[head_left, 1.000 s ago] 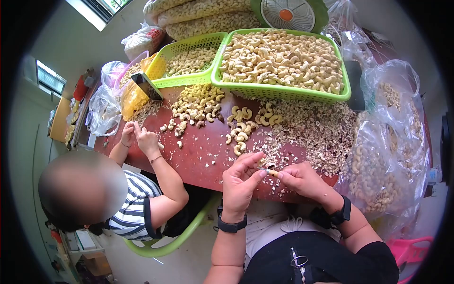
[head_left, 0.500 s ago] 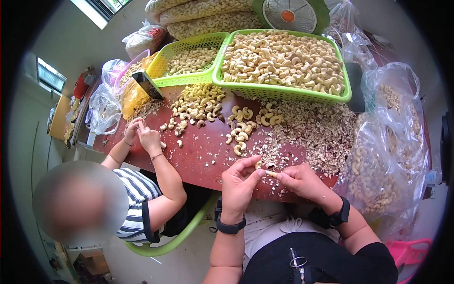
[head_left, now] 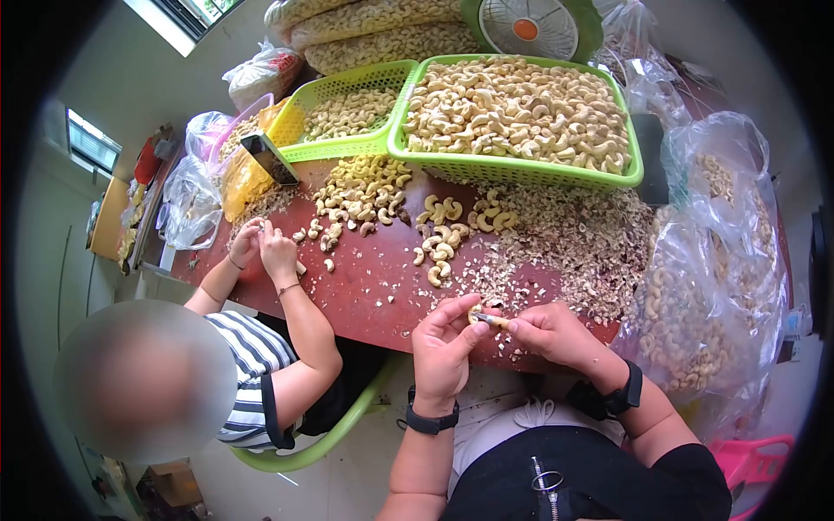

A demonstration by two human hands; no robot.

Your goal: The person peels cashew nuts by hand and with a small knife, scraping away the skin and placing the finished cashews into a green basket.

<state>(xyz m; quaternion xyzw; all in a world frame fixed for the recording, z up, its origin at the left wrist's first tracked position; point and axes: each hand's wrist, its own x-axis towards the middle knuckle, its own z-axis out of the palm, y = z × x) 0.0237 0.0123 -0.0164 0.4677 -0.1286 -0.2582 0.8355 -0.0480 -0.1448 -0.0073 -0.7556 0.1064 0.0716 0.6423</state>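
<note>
Near the front edge of the red table, my left hand pinches a cashew between thumb and fingers. My right hand is closed on a small knife with a pale handle, its tip against the cashew. Loose cashews lie just beyond my left hand. Flakes of skin are spread beyond my right hand.
A green basket heaped with cashews stands at the back, beside a yellow-green basket. Plastic bags of cashews lie on the right. At the left sits another person, hands together over the table. A fan stands behind.
My left hand has shifted slightly right and turned, and more of the cashew and blade shows. The other person's hands have moved slightly.
</note>
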